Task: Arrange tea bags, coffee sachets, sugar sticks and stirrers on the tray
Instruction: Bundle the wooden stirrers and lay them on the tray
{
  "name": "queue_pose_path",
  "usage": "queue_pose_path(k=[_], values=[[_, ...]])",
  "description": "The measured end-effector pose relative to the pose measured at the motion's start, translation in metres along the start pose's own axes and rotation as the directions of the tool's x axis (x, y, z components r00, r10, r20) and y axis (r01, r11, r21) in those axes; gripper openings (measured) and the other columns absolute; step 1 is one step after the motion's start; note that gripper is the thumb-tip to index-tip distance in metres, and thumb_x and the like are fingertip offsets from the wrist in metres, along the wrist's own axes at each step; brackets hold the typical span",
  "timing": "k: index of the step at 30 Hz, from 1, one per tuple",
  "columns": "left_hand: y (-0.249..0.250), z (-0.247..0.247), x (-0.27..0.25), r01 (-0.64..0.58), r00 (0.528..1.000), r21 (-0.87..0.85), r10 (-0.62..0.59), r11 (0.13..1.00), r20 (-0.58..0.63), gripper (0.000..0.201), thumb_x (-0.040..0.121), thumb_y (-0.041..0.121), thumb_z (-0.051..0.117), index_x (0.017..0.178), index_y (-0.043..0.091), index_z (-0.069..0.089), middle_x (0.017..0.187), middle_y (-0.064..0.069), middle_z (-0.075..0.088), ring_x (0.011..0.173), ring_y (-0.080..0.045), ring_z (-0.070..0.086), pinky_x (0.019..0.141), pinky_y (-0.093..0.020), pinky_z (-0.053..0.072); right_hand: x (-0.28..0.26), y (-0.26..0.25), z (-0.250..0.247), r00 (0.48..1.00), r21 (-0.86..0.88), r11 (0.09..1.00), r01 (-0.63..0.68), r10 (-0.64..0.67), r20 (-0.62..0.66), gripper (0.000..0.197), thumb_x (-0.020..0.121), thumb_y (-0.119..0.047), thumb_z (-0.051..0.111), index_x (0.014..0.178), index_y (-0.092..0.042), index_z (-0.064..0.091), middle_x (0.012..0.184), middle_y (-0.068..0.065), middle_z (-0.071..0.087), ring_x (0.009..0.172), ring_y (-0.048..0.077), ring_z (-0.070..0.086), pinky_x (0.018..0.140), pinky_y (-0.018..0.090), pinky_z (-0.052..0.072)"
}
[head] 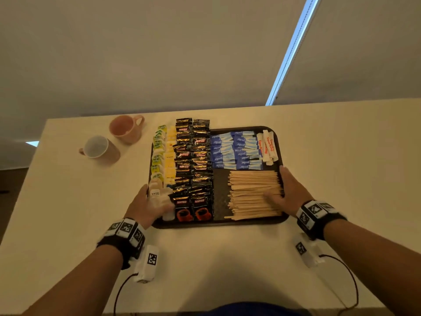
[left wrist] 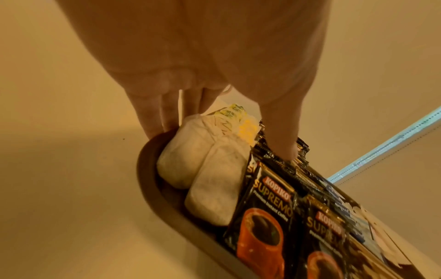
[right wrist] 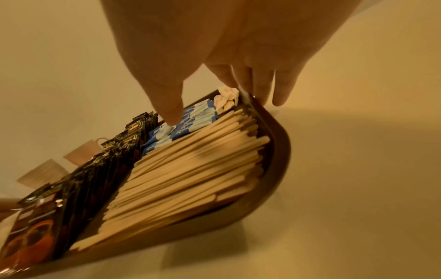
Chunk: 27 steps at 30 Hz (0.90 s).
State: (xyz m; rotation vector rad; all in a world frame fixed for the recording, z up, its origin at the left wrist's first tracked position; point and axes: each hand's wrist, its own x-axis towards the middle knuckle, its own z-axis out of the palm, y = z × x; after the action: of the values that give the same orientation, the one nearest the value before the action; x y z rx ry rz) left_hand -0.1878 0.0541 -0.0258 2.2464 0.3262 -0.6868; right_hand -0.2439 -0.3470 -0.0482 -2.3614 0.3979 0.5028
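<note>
A dark tray [head: 219, 222] lies on the table. It holds tea bags [head: 159, 156] in its left column and black coffee sachets [head: 193, 165] in the middle. Blue sugar sticks [head: 234, 151] and white sugar sticks [head: 267, 144] fill the far right, with wooden stirrers [head: 252, 192] in front of them. My left hand [head: 145, 206] is at the near left corner. Its straight fingers [left wrist: 148, 117] run down outside the rim [left wrist: 152, 188], and its thumb [left wrist: 281, 132] touches a coffee sachet [left wrist: 267, 207]. My right hand [head: 289, 190] is at the right edge. Its fingers [right wrist: 281, 86] lie outside the rim [right wrist: 279, 151], and its thumb [right wrist: 167, 98] reaches over the stirrers [right wrist: 190, 169].
Two pink mugs [head: 125, 128] [head: 98, 148] stand on the table to the left of the tray. The table's far edge runs just behind the tray, with a plain wall beyond. Bare tabletop stretches to the right of the tray and in front of it.
</note>
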Motion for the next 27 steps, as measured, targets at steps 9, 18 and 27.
queue_pose_path(k=[9, 18, 27], values=[[-0.028, 0.016, 0.0, -0.065, 0.998, 0.154, 0.066, 0.986, -0.005, 0.137, 0.022, 0.036, 0.099, 0.139, 0.03, 0.028, 0.128, 0.008, 0.051, 0.12, -0.017, 0.052, 0.1, -0.042, 0.049, -0.029, 0.014, 0.031, 0.995, -0.237, 0.971, -0.018, 0.04, 0.089, 0.153, 0.055, -0.047, 0.09, 0.148, -0.023, -0.03, 0.158, 0.006, -0.026, 0.15, 0.025, 0.003, 0.118, 0.032, 0.015], [-0.001, 0.002, 0.023, 0.005, 0.999, 0.211, 0.005, 0.977, -0.046, 0.148, 0.045, 0.02, 0.099, 0.155, 0.013, 0.0, 0.153, -0.011, 0.026, 0.141, -0.029, 0.03, 0.111, -0.042, 0.035, -0.001, -0.01, 0.022, 0.996, -0.23, 0.97, -0.074, 0.084, 0.031, 0.153, 0.054, -0.042, 0.092, 0.149, -0.019, -0.025, 0.161, 0.008, -0.018, 0.149, 0.026, 0.008, 0.118, 0.036, 0.02], [0.001, 0.001, 0.027, 0.004, 0.999, 0.211, 0.007, 0.977, -0.05, 0.142, 0.052, 0.022, 0.097, 0.156, 0.013, 0.0, 0.155, -0.011, 0.022, 0.143, -0.028, 0.027, 0.112, -0.04, 0.033, 0.008, -0.014, 0.019, 0.99, -0.251, 0.961, -0.118, 0.134, 0.048, 0.15, 0.055, -0.043, 0.091, 0.15, -0.022, -0.024, 0.16, 0.006, -0.019, 0.149, 0.026, 0.01, 0.117, 0.038, 0.024]])
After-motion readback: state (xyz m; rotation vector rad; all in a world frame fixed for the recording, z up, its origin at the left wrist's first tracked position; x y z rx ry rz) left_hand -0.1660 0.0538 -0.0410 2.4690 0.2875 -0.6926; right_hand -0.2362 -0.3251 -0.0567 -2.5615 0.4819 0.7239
